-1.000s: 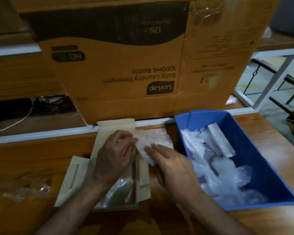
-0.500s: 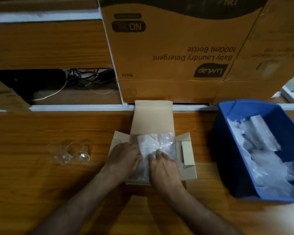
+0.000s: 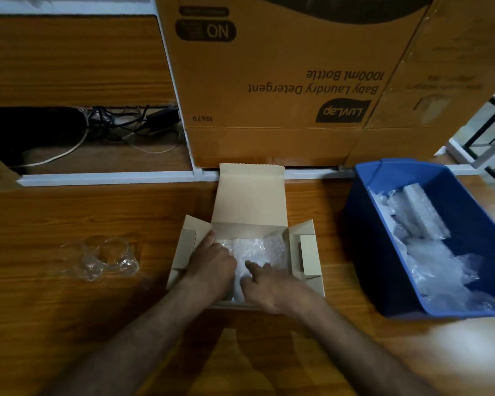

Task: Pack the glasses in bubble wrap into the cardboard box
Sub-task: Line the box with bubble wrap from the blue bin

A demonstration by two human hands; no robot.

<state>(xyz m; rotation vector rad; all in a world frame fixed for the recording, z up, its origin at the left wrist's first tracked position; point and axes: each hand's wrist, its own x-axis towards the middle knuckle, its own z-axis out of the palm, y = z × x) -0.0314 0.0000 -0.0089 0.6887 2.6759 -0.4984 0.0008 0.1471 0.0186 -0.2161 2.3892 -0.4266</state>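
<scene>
— Where were the hands?
— Both in the small cardboard box (image 3: 249, 195): left hand (image 3: 212, 267) and right hand (image 3: 272, 284) lay side by side, flat on the bubble-wrapped bundle (image 3: 257, 250), gripping nothing.
— Anything farther out?
— Bare glasses (image 3: 103, 261) lay left on the table (image 3: 69, 324), a blue bin (image 3: 363, 252) of bubble wrap (image 3: 429, 267) stood right, with a big carton (image 3: 269, 81) behind.

A makeshift packing station in an office or storeroom is suggested. A wood-grain tabletop (image 3: 69, 324) with white edging is seen, and beyond the grips a large shipping carton (image 3: 269, 81) printed upside down with "Baby Laundry Detergent 1000ml Bottle" is stood against it. To the far left of the grips, tangled cables (image 3: 120, 124) are left in a recess behind the tabletop. To their right, a blue plastic bin (image 3: 363, 252) is filled with bubble wrap (image 3: 429, 267).
</scene>
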